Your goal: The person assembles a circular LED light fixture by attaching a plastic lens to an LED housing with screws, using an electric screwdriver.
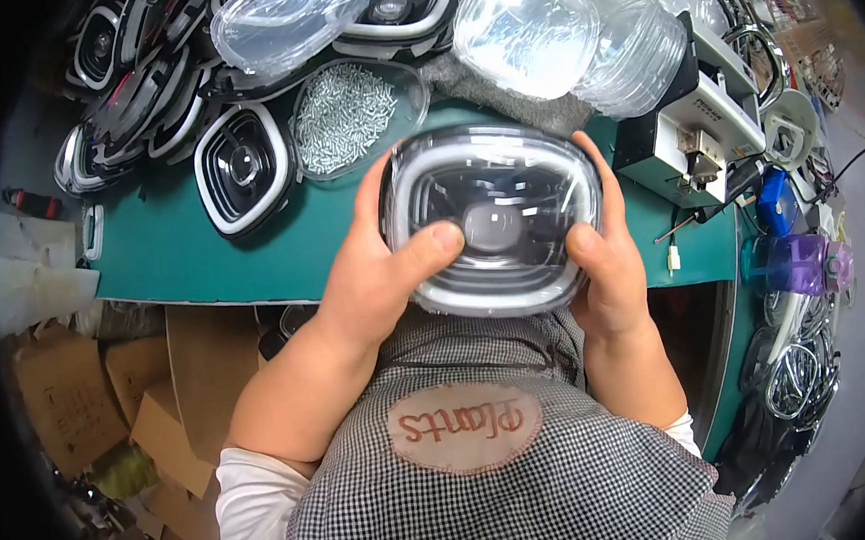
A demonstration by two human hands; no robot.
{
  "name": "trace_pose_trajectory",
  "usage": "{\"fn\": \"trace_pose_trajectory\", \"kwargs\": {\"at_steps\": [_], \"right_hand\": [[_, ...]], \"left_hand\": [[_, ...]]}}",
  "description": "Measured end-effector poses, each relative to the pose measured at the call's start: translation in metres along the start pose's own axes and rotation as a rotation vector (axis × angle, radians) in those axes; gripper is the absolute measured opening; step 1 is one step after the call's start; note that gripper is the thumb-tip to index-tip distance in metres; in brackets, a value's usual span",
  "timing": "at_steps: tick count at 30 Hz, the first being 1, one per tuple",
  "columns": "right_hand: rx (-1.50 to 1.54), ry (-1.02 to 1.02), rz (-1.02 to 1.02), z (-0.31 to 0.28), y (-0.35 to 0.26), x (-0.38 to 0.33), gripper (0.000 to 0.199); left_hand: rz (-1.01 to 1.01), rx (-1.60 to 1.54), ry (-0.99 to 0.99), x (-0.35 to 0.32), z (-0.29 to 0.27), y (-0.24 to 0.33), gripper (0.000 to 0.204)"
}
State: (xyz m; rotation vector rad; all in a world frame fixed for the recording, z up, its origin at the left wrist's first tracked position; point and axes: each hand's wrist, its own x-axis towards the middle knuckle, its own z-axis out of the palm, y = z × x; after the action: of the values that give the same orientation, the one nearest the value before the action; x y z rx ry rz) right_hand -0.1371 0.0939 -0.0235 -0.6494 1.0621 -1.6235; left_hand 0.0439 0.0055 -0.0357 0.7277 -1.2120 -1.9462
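Note:
Between my two hands I hold a black rounded-square lid assembly (491, 181) with a pale ring and a clear cover over it, raised above the table's near edge. My left hand (382, 258) grips its left side, the thumb pressing on top near the middle. On the right side my right hand (607, 258) is wrapped round the rim, its thumb on the lower right of the face. The undersides and most fingers are hidden. Another black lid assembly (243, 169) lies to the left, beside a clear tray of small silvery screws (345, 116).
Stacked black lids (140, 100) crowd the far left. Clear plastic covers (528, 30) are piled at the back, near a grey cloth (500, 90). A white device box (689, 142), a screwdriver-like tool (699, 213) and a purple container (796, 265) stand right. Cardboard boxes (65, 396) are below left.

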Motion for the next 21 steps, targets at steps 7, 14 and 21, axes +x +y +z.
{"fn": "trace_pose_trajectory", "kwargs": {"at_steps": [7, 14, 21], "right_hand": [[-0.034, -0.017, 0.006, -0.009, 0.008, 0.007, 0.098], [-0.016, 0.017, 0.052, -0.006, 0.008, 0.012, 0.093], [0.002, -0.035, 0.054, -0.010, 0.008, 0.008, 0.096]], "left_hand": [[0.036, 0.026, 0.009, 0.001, 0.009, -0.001, 0.091], [-0.045, 0.072, 0.070, 0.006, 0.006, 0.001, 0.089], [-0.147, 0.179, 0.080, 0.008, 0.003, 0.009, 0.086]]}}
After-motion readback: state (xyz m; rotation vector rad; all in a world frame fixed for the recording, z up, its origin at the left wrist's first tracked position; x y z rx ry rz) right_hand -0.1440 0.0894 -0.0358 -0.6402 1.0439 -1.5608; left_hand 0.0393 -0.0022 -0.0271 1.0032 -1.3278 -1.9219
